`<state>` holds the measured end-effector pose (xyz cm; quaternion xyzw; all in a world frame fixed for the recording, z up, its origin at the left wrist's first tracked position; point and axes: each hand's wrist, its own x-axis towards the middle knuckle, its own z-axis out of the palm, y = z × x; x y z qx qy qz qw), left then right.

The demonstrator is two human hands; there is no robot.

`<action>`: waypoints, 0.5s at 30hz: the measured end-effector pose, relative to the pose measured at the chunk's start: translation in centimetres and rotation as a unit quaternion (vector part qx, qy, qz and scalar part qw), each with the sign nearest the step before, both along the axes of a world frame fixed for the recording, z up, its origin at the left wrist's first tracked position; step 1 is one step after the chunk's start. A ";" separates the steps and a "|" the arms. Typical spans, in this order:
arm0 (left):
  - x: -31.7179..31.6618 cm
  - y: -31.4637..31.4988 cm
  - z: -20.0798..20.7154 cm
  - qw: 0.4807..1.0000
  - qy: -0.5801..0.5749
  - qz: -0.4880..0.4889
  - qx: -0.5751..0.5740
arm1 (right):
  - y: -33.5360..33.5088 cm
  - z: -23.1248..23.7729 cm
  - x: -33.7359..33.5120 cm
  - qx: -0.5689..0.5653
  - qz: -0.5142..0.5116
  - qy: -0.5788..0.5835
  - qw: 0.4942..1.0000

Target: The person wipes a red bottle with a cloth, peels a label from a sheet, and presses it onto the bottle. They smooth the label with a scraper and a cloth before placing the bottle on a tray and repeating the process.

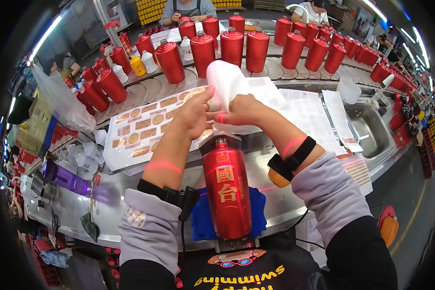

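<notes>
A thin white translucent sheet (225, 79) curls upward between my hands. My left hand (196, 112) is closed on its left edge, the thumb pointing up. My right hand (245, 111) has its fingers curled against the sheet's lower part, close to the left fingertips. Just below them, a glossy red bottle (225, 193) with gold characters lies tilted toward me, its neck against a dark metal holder (233, 140). Under the bottle is a blue cloth (260, 212). Beneath my left forearm rests a sheet of gold and brown decals (142, 124). Red laser lines cross both forearms.
Red bottles (231, 47) stand in a row on a curved slat conveyor (275, 70) beyond. White sheets (307, 113) lie to the right, before a metal sink (369, 125). A purple bottle (67, 179) lies at left. Two people (188, 9) work across the conveyor.
</notes>
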<state>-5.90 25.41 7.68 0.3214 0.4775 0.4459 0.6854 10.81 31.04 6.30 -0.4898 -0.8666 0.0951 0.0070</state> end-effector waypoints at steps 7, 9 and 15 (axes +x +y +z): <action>1.4 -0.3 0.6 0.985 -0.115 -0.019 0.124 | 0.3 1.3 2.9 -0.234 -0.028 0.320 0.918; 1.6 -0.6 0.8 0.983 -0.120 -0.001 0.139 | 1.0 2.3 4.3 -0.242 -0.069 0.360 0.898; -1.7 -4.3 1.5 0.972 -0.068 0.084 0.210 | 2.4 5.6 11.6 -0.337 -0.157 0.686 0.626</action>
